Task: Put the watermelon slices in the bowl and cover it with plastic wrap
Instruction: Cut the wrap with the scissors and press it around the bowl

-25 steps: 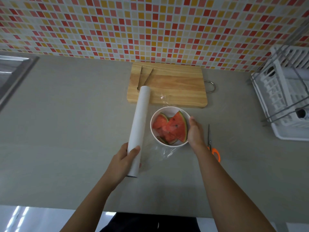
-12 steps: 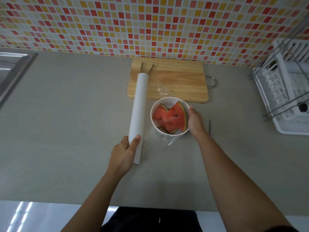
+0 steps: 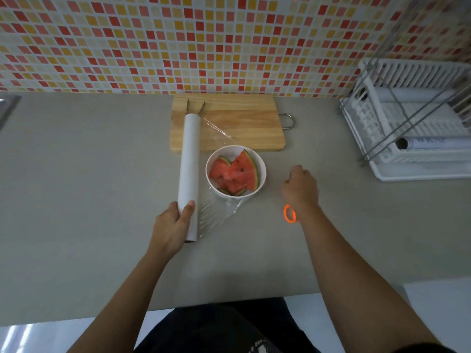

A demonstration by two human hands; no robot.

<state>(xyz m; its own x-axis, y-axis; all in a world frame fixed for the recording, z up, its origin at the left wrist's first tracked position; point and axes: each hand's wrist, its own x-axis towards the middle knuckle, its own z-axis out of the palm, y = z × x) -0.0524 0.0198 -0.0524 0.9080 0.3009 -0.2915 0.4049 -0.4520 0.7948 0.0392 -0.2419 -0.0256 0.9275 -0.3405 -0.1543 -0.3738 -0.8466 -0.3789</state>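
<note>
The right hand (image 3: 300, 187) is no longer steadying the bowl (image 3: 263, 169) — it is now hovering to the bowl's right, over the scissors (image 3: 289, 213), whose orange loop is showing beside the wrist. Its fingers are curling downward, but I cannot tell whether they are already holding anything. The left hand (image 3: 170, 225) is still gripping the roll (image 3: 190, 161) near its near end, with the thumb lying across the top. The roll is lying just left of the bowl, its far end reaching over the board (image 3: 242, 123).

The slices (image 3: 237, 174) are sitting in the bowl, so the first half of the job is looking done. With film (image 3: 216, 207) running from the roll to the bowl, I am judging that the cut is coming next.

The film is thin and clear, wrinkling and glinting where it is bunching at the bowl's near side. It seems to be lying over the fruit as well. The roll is a long, matte white cylinder and the bowl is round, white and smooth. The slices are wedges of wet red flesh with dark seeds and striped green rind. The board is pale grained wood with a metal loop handle, and thin tongs (image 3: 196, 107) are resting at its far corner — all on a dull grey counter (image 3: 89, 174)
</note>
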